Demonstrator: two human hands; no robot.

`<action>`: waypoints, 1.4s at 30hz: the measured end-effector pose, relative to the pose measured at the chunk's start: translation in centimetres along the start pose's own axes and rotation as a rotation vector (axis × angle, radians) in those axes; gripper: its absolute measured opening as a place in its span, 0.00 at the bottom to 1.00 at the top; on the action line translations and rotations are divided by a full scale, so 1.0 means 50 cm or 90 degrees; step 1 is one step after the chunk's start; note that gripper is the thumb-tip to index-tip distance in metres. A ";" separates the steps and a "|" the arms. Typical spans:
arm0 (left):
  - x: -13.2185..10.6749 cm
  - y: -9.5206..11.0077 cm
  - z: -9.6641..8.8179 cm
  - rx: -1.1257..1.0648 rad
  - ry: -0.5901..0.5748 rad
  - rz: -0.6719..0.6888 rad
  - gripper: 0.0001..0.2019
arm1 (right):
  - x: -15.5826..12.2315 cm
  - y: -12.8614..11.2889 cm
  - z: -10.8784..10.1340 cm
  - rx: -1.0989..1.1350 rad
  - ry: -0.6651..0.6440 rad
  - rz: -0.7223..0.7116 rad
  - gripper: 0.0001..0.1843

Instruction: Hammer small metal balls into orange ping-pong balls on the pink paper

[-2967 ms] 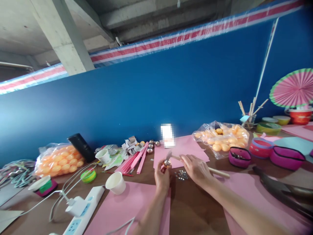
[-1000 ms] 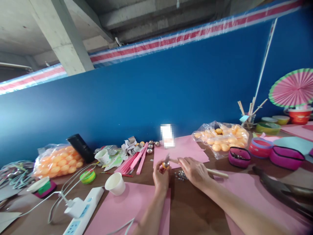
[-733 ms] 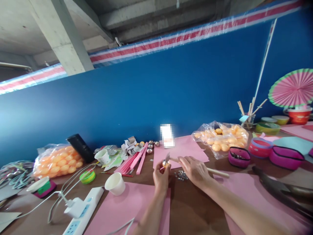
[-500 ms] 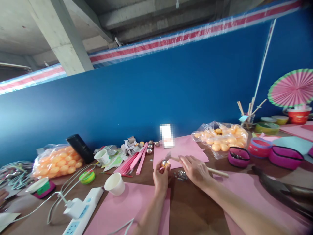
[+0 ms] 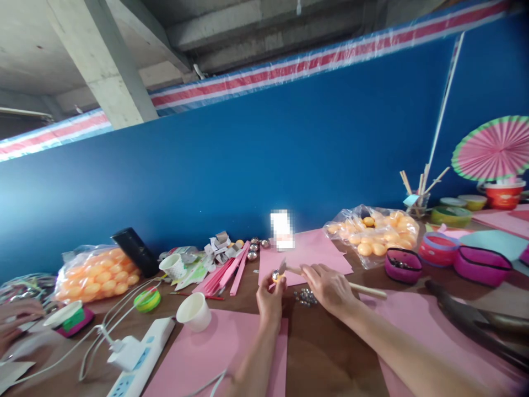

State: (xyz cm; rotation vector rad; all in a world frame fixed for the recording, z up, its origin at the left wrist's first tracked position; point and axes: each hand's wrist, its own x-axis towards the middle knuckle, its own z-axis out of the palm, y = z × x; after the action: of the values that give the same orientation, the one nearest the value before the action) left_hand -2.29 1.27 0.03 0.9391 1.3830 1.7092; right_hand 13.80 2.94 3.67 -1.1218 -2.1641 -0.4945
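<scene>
Pinched in the fingers of my left hand [image 5: 270, 300] is an orange ball [image 5: 278, 277] with shiny silver pieces on its upper part. My right hand [image 5: 328, 286] is closed around the wooden handle of what looks like a small hammer [image 5: 367, 290]. Its grey head rests at or just above the ball's top; contact is too small to make out. Between the hands a pile of small silver studs [image 5: 306, 297] lies on the brown table [image 5: 326, 353]. Several silver-covered balls [image 5: 253, 251] sit behind my left hand.
Pink sheets [image 5: 231, 342] lie about the table. Bags of orange balls [image 5: 101, 275] stand left and right. A white cup [image 5: 194, 312], a power strip [image 5: 142, 358] with cables, magenta containers [image 5: 403, 267] and dark shears-like metal tools [image 5: 467, 320] lie around. Another person's hand [image 5: 19, 317] is at far left.
My left hand and the ball have shifted slightly left, and the hammer's head has tipped a little with them. The other person's hand has come further into view at far left.
</scene>
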 end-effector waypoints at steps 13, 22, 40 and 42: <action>0.000 -0.007 0.004 -0.072 -0.021 -0.005 0.21 | -0.001 -0.003 0.003 0.000 -0.006 0.029 0.12; 0.000 -0.007 0.003 0.005 -0.038 0.053 0.18 | -0.001 0.000 0.005 -0.002 0.007 0.036 0.12; -0.009 0.003 0.007 0.022 -0.036 0.061 0.17 | -0.002 0.000 0.004 0.006 -0.019 0.034 0.12; -0.009 0.002 0.007 0.027 -0.044 0.054 0.17 | -0.001 -0.002 0.003 -0.001 -0.033 0.022 0.11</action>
State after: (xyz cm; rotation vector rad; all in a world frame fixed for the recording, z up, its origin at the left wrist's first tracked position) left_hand -1.77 1.00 0.12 1.0836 1.3565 1.6989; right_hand 13.71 2.93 3.54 -1.1832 -2.1843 -0.4566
